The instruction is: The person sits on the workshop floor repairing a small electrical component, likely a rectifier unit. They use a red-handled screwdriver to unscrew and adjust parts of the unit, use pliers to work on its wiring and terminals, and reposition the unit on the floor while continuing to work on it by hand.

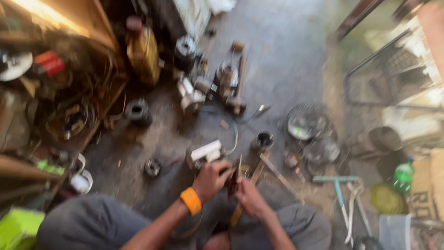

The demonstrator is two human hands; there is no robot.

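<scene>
Both hands meet low in the middle of the blurred view, over the person's lap. The left hand [212,179], with an orange wristband [191,201] on its wrist, is curled around a small dark part [231,181]. The right hand [249,196] closes on the same part from the other side, so the two hands are almost touching. A thin wooden stick [245,190] runs slantwise between them; whether either hand grips it cannot be told. Just beyond the knuckles a white block [206,150] lies on the grey concrete floor [277,60]. Farther out stand a dark cup [264,139], a yellow jug [143,53] and a green bottle [403,175].
</scene>
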